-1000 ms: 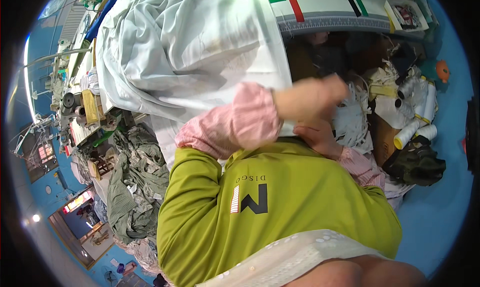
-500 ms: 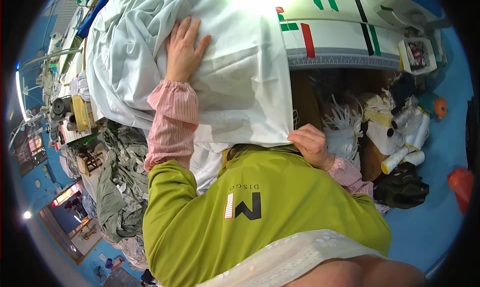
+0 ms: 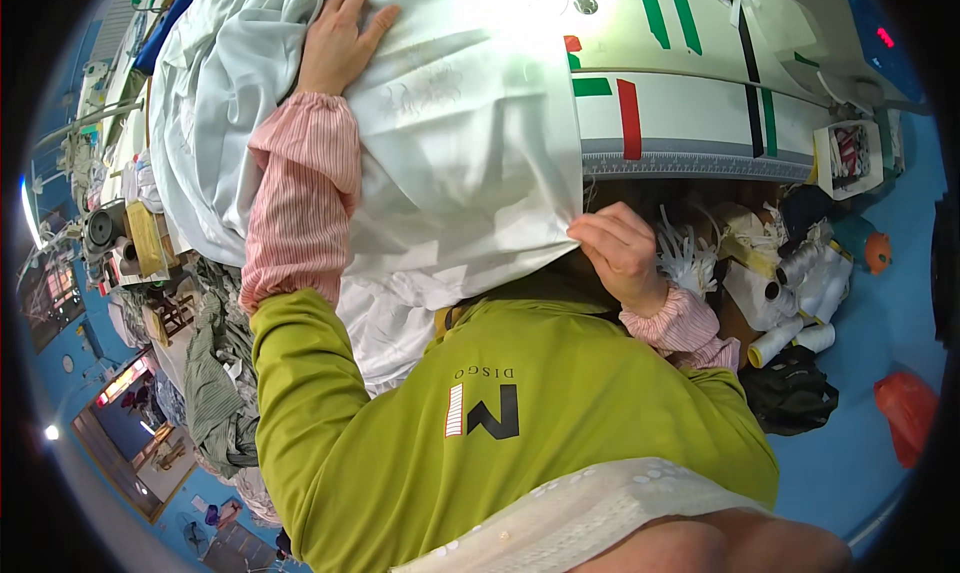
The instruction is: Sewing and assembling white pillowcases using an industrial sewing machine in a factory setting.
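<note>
A large white cloth (image 3: 470, 163) spreads over the worktable and hangs over its near edge toward my body. My left hand (image 3: 337, 43) lies flat on it near the far side, fingers apart, beside a bunched, gathered part of the fabric. Down at the right, my right hand (image 3: 622, 245) pinches the cloth's near corner between thumb and fingers, lifted in front of the table edge. Pink striped sleeve covers wrap both forearms.
A grey measuring strip (image 3: 700, 163) runs along the table's front edge, by red, green and black tapes. At right are a small white box (image 3: 848, 159), thread cones (image 3: 790, 338) and a red bag (image 3: 906, 413). Green-grey garments (image 3: 215, 363) pile at left.
My left hand has slid farther away across the cloth. My right hand has risen slightly away from my body, still pinching the corner, and the cloth has shifted with them.
</note>
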Available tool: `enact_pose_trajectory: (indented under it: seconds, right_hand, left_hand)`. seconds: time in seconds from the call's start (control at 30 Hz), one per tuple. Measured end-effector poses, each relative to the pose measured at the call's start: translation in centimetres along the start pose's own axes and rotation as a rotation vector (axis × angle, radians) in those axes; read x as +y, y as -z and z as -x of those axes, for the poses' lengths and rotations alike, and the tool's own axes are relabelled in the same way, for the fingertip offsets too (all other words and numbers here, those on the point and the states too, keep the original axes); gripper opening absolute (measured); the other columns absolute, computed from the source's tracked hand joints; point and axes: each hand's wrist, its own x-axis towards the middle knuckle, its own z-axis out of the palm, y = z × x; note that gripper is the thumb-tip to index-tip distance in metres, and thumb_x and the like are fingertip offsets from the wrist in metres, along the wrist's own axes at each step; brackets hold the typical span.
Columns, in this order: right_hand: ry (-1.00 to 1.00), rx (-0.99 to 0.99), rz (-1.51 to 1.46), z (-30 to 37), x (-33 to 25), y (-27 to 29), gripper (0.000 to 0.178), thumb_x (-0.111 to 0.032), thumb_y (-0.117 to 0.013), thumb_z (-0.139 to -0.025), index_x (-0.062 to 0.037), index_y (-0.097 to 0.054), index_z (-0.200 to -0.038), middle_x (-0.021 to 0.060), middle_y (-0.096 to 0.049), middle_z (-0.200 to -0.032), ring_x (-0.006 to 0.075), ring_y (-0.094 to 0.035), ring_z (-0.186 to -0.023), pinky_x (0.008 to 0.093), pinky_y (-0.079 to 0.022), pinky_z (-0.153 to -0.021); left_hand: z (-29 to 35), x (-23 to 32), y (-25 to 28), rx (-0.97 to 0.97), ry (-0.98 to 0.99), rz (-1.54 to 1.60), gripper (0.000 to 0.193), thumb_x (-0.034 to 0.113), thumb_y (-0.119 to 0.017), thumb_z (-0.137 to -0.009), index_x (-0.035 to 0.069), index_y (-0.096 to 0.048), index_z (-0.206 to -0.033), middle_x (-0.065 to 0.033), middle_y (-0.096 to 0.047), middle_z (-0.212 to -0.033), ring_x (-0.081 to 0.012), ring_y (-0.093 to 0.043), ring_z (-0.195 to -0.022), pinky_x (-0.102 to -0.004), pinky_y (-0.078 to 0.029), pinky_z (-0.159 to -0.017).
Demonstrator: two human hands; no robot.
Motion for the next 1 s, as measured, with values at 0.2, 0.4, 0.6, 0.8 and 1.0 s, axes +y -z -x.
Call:
enact_pose_trajectory:
  seconds: [0.2,0.4,0.6,0.8,1.0]
  right_hand:
    - [0.079,0.027,0.133,-4.2,0.0,0.6,0.024,0.001,-0.077,-0.066,-0.0065,-0.071,-0.089,0.0027,-0.070,-0.089,0.0212,-0.062,-0.078,0.0345,-0.045,-0.072]
    - [0.092,0.042,0.192,-8.3,0.5,1.5,0.022,0.003,-0.074,-0.069,-0.0077,-0.070,-0.088,0.0006,-0.069,-0.086,0.0194,-0.060,-0.076,0.0332,-0.043,-0.073]
    - [0.048,0.012,0.172,-12.6,2.0,1.6,0.020,0.003,-0.072,-0.073,-0.0081,-0.069,-0.089,0.0026,-0.069,-0.083,0.0211,-0.061,-0.078,0.0339,-0.044,-0.074]
    - [0.069,0.005,0.193,-16.3,4.3,1.2,0.013,-0.002,-0.072,-0.079,-0.0068,-0.069,-0.091,0.0055,-0.069,-0.083,0.0236,-0.061,-0.078,0.0348,-0.047,-0.073]
    - [0.033,0.027,0.320,-18.7,5.5,0.3,0.010,-0.004,-0.070,-0.081,-0.0081,-0.070,-0.090,0.0054,-0.068,-0.086,0.0258,-0.063,-0.084,0.0348,-0.051,-0.074]
  left_hand:
    - [-3.6,-1.8,-0.5,-0.025,0.025,0.042,0.056,0.033,-0.067,-0.089,-0.001,-0.055,-0.132,-0.0260,-0.050,-0.140,-0.0407,-0.050,-0.126,-0.0412,-0.041,-0.106]
    - [-7.4,-5.0,-2.1,0.023,0.020,0.014,0.056,0.035,-0.068,-0.090,0.000,-0.056,-0.132,-0.0260,-0.049,-0.140,-0.0403,-0.052,-0.125,-0.0409,-0.042,-0.105]
    - [-11.5,-8.0,-3.3,0.099,-0.034,-0.028,0.051,0.035,-0.065,-0.091,0.000,-0.058,-0.128,-0.0223,-0.055,-0.131,-0.0386,-0.055,-0.119,-0.0408,-0.045,-0.101]
    - [-15.7,-10.9,-5.3,0.119,-0.013,-0.044,0.052,0.039,-0.064,-0.091,0.001,-0.059,-0.127,-0.0230,-0.057,-0.128,-0.0394,-0.055,-0.118,-0.0410,-0.045,-0.101]
    - [-19.6,-17.1,-6.7,0.178,-0.056,-0.112,0.052,0.043,-0.064,-0.090,0.001,-0.063,-0.121,-0.0252,-0.059,-0.124,-0.0409,-0.057,-0.116,-0.0432,-0.046,-0.099]
